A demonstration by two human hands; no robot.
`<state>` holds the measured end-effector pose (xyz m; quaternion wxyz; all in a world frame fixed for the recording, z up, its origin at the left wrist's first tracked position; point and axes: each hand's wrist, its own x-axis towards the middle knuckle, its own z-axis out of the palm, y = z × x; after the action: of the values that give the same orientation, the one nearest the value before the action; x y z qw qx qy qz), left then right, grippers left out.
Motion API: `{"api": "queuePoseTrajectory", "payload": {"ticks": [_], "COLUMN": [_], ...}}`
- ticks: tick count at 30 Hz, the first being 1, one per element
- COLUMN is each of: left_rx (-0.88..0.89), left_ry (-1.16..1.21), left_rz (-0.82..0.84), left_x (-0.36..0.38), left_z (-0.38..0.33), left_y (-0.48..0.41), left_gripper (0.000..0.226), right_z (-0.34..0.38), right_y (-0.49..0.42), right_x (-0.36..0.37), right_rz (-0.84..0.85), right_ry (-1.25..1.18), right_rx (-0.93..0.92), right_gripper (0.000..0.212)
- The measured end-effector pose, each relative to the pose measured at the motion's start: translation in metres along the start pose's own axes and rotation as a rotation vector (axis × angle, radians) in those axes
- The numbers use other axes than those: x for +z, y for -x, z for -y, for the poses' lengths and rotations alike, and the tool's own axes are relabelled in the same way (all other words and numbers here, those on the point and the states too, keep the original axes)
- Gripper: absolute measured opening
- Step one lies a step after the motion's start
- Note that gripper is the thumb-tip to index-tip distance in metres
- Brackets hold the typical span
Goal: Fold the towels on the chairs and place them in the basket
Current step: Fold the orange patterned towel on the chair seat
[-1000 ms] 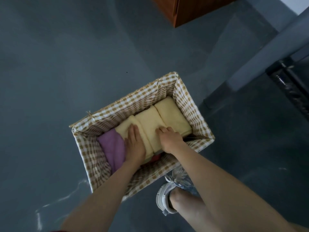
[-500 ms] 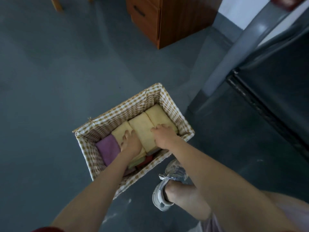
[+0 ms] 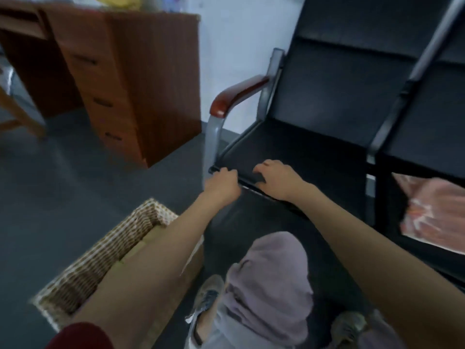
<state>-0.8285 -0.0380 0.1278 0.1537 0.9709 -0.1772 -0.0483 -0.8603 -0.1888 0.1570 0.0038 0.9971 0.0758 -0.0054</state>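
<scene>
Dark floor (image 3: 75,185) holds gingham-lined basket (image 3: 105,250); striped pink towel (image 3: 435,210) drapes black chair (image 3: 415,142).

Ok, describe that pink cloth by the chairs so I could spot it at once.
Find the black chairs against the white wall and take the right-hand seat, past the grey frame post. At its front edge, by the picture's right border, is a pink, red-striped cloth, the only bright patterned thing among black seats.

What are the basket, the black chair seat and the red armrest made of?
Basket: probably woven straw or wicker, tan weave showing. Chair seat: looks like matte black leather or vinyl, smooth padded panels. Armrest: seemingly glossy varnished wood, reddish-brown with a bright highlight.
</scene>
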Motion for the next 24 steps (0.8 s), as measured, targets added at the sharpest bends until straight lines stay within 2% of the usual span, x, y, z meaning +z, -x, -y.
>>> {"api": "queuePoseTrajectory", "payload": {"ticks": [6,11,16,20,24], "left_rx": [0.29,0.472,0.611,0.685,0.727], "left_ry": [-0.088,-0.135,-0.121,-0.092,-0.045], "left_rz": [-0.029,0.023,0.134,0.25,0.312], "left_x": [-0.021,0.001,0.047,0.091,0.131], "left_z": [-0.133,-0.23,-0.316,-0.37,-0.414], "left_y": [-0.013,-0.027,-0.045,-0.063,-0.084], "left_gripper": [0.039,0.036,0.038,0.036,0.024], "right_z": [-0.119,-0.202,-0.28,-0.342,-0.392], "right_y": [0.094,0.156,0.206,0.229,0.245], "right_x": [-0.044,-0.043,-0.017,0.025,0.061], "right_rz": [-0.036,-0.062,-0.068,-0.012,-0.001], "right_ry": [-0.019,-0.047,-0.124,-0.216,-0.261], "right_rx": [0.348,0.586,0.772,0.916,1.086], "right_gripper": [0.043,0.041,0.042,0.048,0.058]}}
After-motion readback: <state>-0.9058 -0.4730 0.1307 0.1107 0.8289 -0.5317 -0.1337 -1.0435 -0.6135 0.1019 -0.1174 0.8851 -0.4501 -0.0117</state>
